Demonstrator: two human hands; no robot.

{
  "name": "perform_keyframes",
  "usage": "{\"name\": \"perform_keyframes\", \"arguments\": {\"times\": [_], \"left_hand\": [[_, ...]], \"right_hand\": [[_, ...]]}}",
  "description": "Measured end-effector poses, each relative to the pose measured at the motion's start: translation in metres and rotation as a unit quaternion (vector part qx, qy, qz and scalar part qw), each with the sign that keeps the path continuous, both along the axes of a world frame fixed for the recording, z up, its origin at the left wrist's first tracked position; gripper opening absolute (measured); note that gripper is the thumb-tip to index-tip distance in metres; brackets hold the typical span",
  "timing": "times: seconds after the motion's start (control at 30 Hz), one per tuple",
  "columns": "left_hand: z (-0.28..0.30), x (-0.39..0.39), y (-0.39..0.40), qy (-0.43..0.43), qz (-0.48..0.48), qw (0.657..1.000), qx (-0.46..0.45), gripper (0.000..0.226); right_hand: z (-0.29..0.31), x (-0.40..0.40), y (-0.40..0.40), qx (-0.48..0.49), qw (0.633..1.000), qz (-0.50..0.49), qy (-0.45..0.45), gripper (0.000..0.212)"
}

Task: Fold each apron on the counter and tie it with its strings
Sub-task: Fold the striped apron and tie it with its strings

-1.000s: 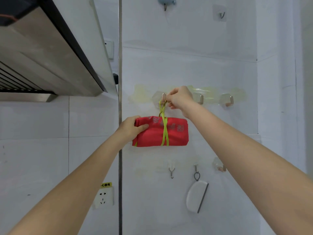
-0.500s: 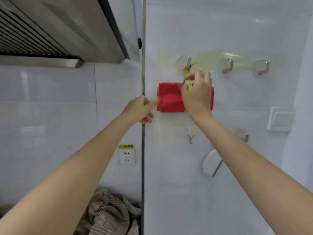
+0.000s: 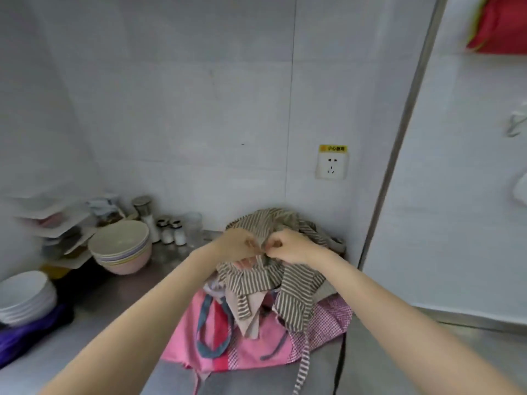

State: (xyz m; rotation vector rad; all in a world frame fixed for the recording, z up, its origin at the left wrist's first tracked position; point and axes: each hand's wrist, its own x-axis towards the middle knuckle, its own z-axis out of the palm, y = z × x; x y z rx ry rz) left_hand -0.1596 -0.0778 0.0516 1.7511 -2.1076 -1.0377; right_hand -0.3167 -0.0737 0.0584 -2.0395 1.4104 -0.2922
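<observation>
Along the far left of the steel counter (image 3: 114, 292) sit a stack of white bowls (image 3: 25, 295), a blurred rack of plates (image 3: 54, 223) and a stack of pale bowls (image 3: 121, 246) with a pink one at the bottom. Behind these stand small shakers (image 3: 171, 232) against the tiled wall; none of it is in the way.

The step in hand looks like the start of a fresh apron: picking one out of the heap before any folding. The left hand (image 3: 238, 245) is closed, fingertips pinching the upper edge of the striped apron (image 3: 273, 283). Just beside it, nearly knuckle to knuckle, the right hand (image 3: 288, 246) pinches the same edge in the same manner. Both grips sit at the top of the pile, so the cloth hangs crumpled below and slightly behind them, and one striped string (image 3: 303, 363) trails down over the counter's front.

Under the striped one lies a pink apron (image 3: 256, 346) with a blue-grey strap (image 3: 212, 332) looped across it, spread towards the counter's near edge. To my eye the next move calls for lifting the striped cloth clear of the pink one and drawing the hands apart so that it opens flat, taking care that the strings do not snag.

On the wall beyond is a socket (image 3: 331, 166), and at the upper right corner hangs a red bundle (image 3: 502, 27), seemingly an apron already folded.
</observation>
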Motion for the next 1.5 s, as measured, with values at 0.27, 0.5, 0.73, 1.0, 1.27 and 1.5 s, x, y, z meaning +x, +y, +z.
{"name": "perform_keyframes", "arguments": {"times": [0.27,0.5,0.73,1.0,1.27,1.5], "left_hand": [[-0.067,0.134,0.004,-0.056,0.044,0.995,0.071,0.021],[-0.082,0.175,-0.003,-0.063,0.061,0.994,0.057,0.019],[-0.058,0.175,-0.053,-0.023,0.077,0.993,-0.081,0.084],[-0.009,0.115,-0.078,0.133,0.061,0.982,-0.12,0.105],[0.013,0.091,-0.081,0.328,0.171,0.927,-0.057,0.041],[-0.049,0.095,-0.064,0.071,-0.033,0.997,0.008,0.016]], "right_hand": [[-0.111,0.084,-0.038,0.059,0.992,-0.081,0.082,0.04],[-0.124,0.105,-0.087,0.125,0.939,-0.307,-0.094,0.047],[0.06,0.098,-0.112,-0.219,0.929,-0.242,-0.173,0.014],[0.241,0.057,-0.081,-0.389,0.85,-0.096,-0.341,0.023],[0.158,-0.026,-0.069,-0.271,0.94,-0.195,-0.073,0.015],[0.001,-0.018,-0.059,0.098,0.945,-0.061,0.305,0.005]]}}
